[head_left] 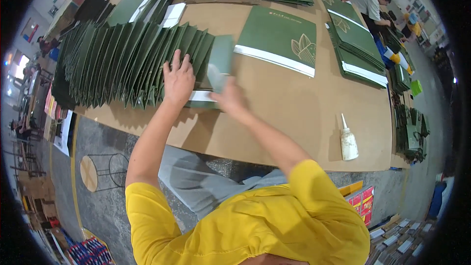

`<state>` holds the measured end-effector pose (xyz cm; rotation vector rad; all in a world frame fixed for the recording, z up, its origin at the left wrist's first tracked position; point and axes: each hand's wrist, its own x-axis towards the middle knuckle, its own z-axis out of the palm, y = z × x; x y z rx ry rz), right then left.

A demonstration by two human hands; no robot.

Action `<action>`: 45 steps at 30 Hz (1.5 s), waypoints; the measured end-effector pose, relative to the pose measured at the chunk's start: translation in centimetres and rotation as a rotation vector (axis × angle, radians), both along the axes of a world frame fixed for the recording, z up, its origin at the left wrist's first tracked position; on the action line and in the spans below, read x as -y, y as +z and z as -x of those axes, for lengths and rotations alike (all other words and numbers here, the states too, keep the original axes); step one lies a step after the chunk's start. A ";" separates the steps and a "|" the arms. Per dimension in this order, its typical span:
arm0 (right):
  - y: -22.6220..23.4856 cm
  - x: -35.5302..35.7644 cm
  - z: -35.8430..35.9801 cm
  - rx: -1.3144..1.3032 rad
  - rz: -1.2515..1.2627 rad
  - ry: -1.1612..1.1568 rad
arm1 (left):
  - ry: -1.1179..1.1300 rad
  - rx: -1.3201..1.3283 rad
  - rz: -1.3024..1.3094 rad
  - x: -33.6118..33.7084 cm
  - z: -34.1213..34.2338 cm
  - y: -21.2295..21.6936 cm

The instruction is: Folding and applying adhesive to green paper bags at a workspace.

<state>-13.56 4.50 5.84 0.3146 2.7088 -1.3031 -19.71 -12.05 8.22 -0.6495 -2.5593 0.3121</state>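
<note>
A: What is being handled here?

B: A fanned row of dark green folded sheets (132, 64) is laid overlapping across the brown worktop (294, 113). The left hand (177, 81) is pressed flat on the near end of the row, its fingers (175, 60) spread wide over the top edges. The right hand (226, 97) is blurred, and a pale tool or strip (215, 76) appears to be gripped in it just beside the last sheet; how tightly the fingers are closed on it cannot be told.

A: What could go wrong?

B: The fan could be pushed out of step if the left hand's pressure is eased, since the sheets are held only by overlap. If the overlap is disturbed, the exposed margins would no longer be even.

A: Anything else at risk?

B: The white glue bottle (349, 142) is stood near the worktop's front edge and could be knocked off by an elbow. The flat green cover (279, 37) lying just beyond the hands could also be smeared should the tool be swept too far.
</note>
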 end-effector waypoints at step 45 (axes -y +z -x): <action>-3.8 -18.2 -22.6 -0.326 -0.585 0.249 | -0.226 0.390 -0.241 -14.5 -1.5 -4.0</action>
